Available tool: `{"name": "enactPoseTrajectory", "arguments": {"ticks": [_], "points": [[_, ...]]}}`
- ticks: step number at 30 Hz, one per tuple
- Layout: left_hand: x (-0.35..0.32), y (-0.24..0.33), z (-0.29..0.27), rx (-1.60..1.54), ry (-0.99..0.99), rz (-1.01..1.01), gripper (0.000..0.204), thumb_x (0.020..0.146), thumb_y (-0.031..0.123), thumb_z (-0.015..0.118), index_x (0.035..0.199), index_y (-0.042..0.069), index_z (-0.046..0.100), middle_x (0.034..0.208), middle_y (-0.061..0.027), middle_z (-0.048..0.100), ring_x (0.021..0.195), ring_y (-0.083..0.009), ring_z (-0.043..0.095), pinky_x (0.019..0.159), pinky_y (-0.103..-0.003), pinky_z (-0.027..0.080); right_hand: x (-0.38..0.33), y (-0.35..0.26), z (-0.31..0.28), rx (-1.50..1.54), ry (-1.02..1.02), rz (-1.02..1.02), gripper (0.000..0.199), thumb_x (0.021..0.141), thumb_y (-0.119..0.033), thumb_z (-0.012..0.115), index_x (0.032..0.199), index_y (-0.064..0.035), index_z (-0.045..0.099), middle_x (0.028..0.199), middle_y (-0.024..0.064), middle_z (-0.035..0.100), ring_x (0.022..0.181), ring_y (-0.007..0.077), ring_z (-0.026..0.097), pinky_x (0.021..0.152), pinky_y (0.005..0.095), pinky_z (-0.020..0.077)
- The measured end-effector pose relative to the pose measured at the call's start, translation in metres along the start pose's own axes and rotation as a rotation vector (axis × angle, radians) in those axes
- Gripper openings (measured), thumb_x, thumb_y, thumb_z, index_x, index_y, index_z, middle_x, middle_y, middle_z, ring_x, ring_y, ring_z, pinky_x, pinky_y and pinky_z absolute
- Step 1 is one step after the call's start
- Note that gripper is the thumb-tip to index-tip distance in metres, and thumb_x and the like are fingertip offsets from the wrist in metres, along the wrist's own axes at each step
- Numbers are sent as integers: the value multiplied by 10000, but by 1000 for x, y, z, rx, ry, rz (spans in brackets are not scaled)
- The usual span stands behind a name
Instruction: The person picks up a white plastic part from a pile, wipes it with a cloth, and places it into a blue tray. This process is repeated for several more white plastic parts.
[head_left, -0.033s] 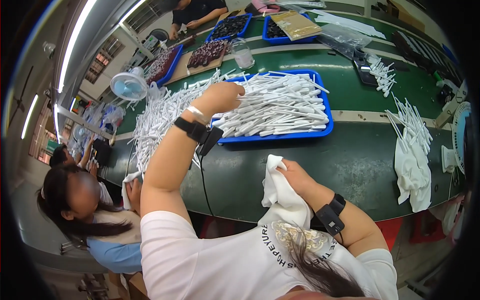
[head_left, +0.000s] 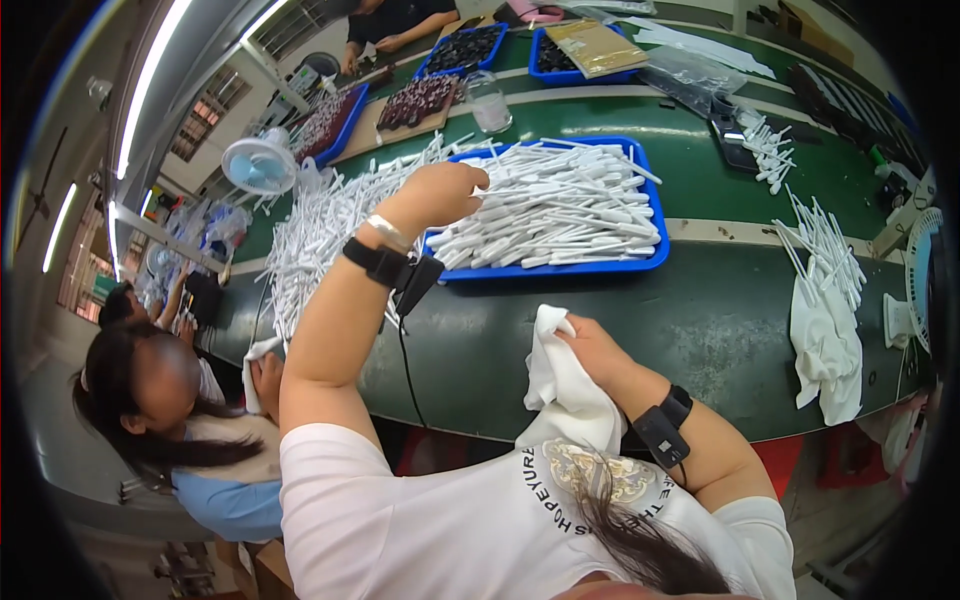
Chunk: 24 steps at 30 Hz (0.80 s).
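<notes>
My left hand (head_left: 440,193) reaches out over the left end of a blue tray (head_left: 560,268) heaped with white plastic sticks (head_left: 560,205); its fingers curl down into the pile, and whether it grips a stick is hidden. My right hand (head_left: 590,345) is close to my chest at the near edge of the green table (head_left: 700,320), holding a white cloth (head_left: 560,385) that hangs down. Both wrists wear black bands.
A loose heap of white sticks (head_left: 320,225) lies left of the tray beside a small fan (head_left: 258,165). More sticks (head_left: 825,240) and a white cloth (head_left: 825,350) lie at right. Blue trays of dark parts (head_left: 455,50) stand far back. A person (head_left: 170,400) sits at left.
</notes>
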<state>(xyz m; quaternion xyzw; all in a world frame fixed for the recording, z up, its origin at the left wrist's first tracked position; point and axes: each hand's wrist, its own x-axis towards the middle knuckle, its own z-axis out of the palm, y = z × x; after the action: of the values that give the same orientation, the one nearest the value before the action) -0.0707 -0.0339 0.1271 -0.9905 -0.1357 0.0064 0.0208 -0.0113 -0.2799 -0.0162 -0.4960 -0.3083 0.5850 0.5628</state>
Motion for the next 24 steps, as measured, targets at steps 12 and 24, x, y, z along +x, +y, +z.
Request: {"name": "enactPoseTrajectory", "arguments": {"ticks": [12, 24], "points": [[-170, 22, 26, -338, 271, -350, 185, 766, 135, 547, 922, 45, 590, 814, -134, 612, 741, -293, 584, 650, -345, 456, -2, -2, 7, 116, 23, 42, 150, 844, -131, 519, 959, -40, 550, 830, 16, 582, 720, 103, 557, 636, 253, 466], [-189, -4, 75, -401, 534, -496, 133, 773, 102, 545, 871, 28, 595, 817, -138, 605, 737, -292, 582, 643, -331, 455, 8, 14, 2, 167, 84, 17, 93, 818, -95, 542, 902, -58, 551, 800, 9, 578, 700, 110, 566, 617, 259, 476]]}}
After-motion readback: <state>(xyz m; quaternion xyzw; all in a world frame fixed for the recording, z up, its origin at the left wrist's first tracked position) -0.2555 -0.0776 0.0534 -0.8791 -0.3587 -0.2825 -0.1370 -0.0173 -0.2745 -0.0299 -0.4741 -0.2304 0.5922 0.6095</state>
